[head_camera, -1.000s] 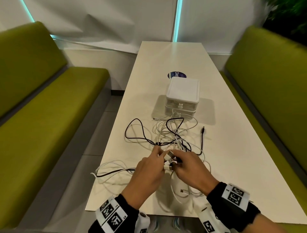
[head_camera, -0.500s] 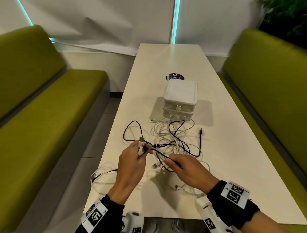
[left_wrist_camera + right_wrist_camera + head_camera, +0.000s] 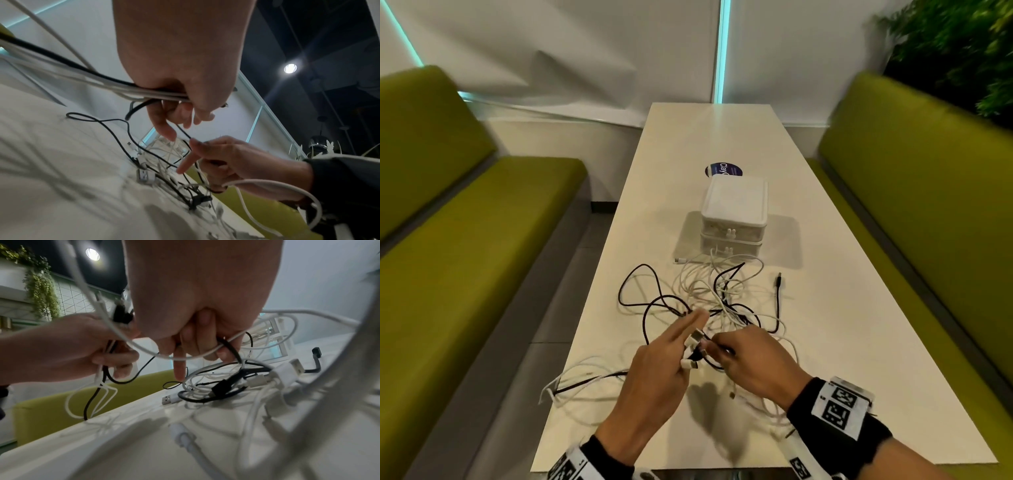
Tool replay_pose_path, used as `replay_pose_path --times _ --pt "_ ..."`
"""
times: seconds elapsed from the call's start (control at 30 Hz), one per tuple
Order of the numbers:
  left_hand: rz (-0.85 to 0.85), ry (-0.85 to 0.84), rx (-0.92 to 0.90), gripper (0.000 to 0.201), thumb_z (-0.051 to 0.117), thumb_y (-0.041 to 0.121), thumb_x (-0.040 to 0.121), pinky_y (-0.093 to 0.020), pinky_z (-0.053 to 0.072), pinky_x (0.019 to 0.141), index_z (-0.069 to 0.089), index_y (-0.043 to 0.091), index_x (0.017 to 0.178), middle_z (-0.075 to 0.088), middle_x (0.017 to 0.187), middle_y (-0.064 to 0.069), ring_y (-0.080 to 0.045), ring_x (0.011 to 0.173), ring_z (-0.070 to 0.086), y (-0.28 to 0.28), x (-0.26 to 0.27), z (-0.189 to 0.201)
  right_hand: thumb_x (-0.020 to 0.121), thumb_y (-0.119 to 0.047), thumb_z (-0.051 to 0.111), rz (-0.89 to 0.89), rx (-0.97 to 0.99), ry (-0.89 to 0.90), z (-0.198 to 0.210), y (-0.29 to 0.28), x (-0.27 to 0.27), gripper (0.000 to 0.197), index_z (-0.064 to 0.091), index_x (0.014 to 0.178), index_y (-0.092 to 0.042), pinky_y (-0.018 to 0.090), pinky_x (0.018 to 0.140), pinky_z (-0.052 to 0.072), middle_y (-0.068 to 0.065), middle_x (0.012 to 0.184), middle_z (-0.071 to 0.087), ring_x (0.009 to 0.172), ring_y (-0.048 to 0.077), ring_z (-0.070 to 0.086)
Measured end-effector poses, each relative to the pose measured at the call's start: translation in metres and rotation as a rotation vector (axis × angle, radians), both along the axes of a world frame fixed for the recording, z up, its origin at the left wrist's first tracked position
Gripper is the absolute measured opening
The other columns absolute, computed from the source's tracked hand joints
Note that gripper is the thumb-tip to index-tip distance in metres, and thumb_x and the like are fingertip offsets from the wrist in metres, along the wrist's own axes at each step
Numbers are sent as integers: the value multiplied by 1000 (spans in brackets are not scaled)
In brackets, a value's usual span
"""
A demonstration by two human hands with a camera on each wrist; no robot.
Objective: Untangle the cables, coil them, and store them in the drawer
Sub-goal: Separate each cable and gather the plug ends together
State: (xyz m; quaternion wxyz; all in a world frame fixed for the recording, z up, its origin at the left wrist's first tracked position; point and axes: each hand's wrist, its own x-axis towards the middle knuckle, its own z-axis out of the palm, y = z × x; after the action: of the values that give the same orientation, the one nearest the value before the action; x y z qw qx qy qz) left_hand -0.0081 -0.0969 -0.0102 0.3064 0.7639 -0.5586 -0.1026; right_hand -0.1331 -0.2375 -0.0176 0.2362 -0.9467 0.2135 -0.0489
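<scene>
I am seeing the left hand point(image 3: 654, 373) gripping a bundle of cable ends point(image 3: 693, 346) and the right hand point(image 3: 753, 366) pinching a black cable point(image 3: 230, 345). The tangled cables point(image 3: 709, 294) are lying on the table point(image 3: 859, 342) before the closed drawer box point(image 3: 734, 214).

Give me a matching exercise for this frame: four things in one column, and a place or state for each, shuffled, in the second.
Things:
1. left hand
2. right hand
3. drawer box
4. black plug end

Places or states:
A. lies loose on the table, right of the tangle
B. stands beyond the cables, drawers closed
C. grips a bundle of white and black cables, with connectors at its fingers
D. holds a black cable, index finger pointing down

Pairs: 1-C, 2-D, 3-B, 4-A
</scene>
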Motion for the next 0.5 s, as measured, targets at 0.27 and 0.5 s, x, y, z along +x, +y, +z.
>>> replay_pose_path --times 0.27,0.5 --pt "92 -30 236 19 49 12 91 -42 48 72 55 26 101 39 117 17 -23 85 62 -3 -2 -12 87 -66 22 76 -75 -45 -4 1 -5 59 64 97 -27 34 60 40 1 81 69 76 19 60" --pt "117 65 211 8 54 29 95 -36 44 70 54 30 87 39 90 11 -19 84 57 -5 3 -10 94 -62 39 27 -32 -34 7 8 -5 45 45 67 -26 35 55 36 -2 61 52 59 19 47"
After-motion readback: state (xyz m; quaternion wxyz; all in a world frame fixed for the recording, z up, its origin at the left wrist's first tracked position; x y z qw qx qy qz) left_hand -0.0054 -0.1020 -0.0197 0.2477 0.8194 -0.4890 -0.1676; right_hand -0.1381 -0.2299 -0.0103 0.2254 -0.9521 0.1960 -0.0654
